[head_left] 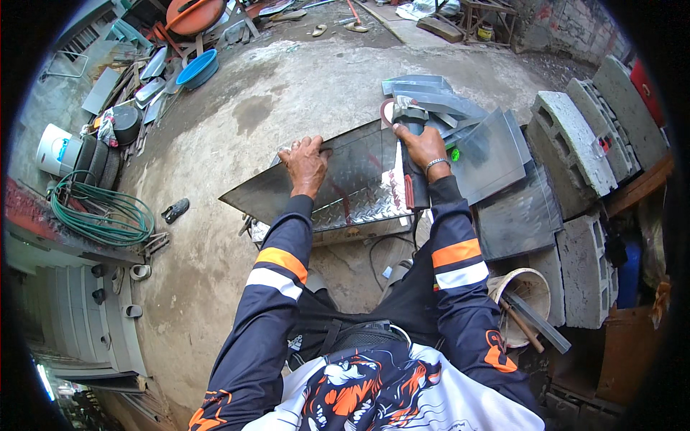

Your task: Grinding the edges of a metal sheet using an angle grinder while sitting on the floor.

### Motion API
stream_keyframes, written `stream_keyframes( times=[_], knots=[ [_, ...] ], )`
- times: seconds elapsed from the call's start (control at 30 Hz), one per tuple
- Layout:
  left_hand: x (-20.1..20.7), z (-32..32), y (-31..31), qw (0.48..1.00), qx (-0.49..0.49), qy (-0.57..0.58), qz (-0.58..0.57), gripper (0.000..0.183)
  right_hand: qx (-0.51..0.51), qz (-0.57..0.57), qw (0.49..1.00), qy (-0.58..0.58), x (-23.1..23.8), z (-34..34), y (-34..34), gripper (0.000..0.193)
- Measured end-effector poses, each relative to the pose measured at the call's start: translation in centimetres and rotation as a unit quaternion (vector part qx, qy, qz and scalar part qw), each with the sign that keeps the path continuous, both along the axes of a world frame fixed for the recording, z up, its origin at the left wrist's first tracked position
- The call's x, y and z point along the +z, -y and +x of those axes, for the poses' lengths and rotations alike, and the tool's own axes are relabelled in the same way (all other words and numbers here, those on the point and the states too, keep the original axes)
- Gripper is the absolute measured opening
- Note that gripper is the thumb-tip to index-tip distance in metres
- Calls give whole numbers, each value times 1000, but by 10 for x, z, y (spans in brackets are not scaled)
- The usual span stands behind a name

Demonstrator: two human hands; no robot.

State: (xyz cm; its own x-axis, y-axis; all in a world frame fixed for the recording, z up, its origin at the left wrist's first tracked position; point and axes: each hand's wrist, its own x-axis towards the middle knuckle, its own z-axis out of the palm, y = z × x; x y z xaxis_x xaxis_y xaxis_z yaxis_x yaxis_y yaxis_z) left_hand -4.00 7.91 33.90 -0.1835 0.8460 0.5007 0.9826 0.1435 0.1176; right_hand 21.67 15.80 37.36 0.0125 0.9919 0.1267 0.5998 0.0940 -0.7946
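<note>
At far left, against the wall, a coiled green hose lies beside stacked dark tyres and a white container; farther up, a blue basin sits on the concrete floor near loose metal offcuts. Centre frame: a sheet of checker plate, grey steel with raised diamond tread, lies flat and slightly raised off the floor, its long edge running from lower left to upper right. Left hand is pressed palm-down on the sheet near its far edge, fingers spread and flat, gripping nothing, only bearing on the metal. Right hand is closed tight around the body of an angle grinder; a bracelet shows at the wrist. The grinder's head points away from the person, disc at the sheet's upper right edge; whether the disc touches the metal cannot be told. Both sleeves are dark blue with orange and white bands. Right of the grinder, more cut steel sheets are stacked, overlapping. Far right: grey concrete blocks in a row, and lower down a white bucket holding a wooden-handled tool.
</note>
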Motion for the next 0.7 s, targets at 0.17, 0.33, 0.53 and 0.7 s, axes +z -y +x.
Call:
stream_keyframes(
  times=[0.17, 0.33, 0.53, 0.7],
  knots=[
    [-1, 2, 0, 1000, 0, 1, 5, 21, 6, 0, 1000, 8, 8, -1, -2, 85],
    [-1, 3, 2, 1000, 1, -4, 11, 22, 8, 15, 1000, 2, 8, -1, -3, 86],
    [-2, 1, 1, 1000, 1, -22, 11, 23, 3, -6, 1000, 17, 3, 2, -5, 88],
    [-1, 2, 0, 1000, 1, 5, 7, 22, 1, -4, 1000, 1, 4, 2, -2, 87]
  ],
)
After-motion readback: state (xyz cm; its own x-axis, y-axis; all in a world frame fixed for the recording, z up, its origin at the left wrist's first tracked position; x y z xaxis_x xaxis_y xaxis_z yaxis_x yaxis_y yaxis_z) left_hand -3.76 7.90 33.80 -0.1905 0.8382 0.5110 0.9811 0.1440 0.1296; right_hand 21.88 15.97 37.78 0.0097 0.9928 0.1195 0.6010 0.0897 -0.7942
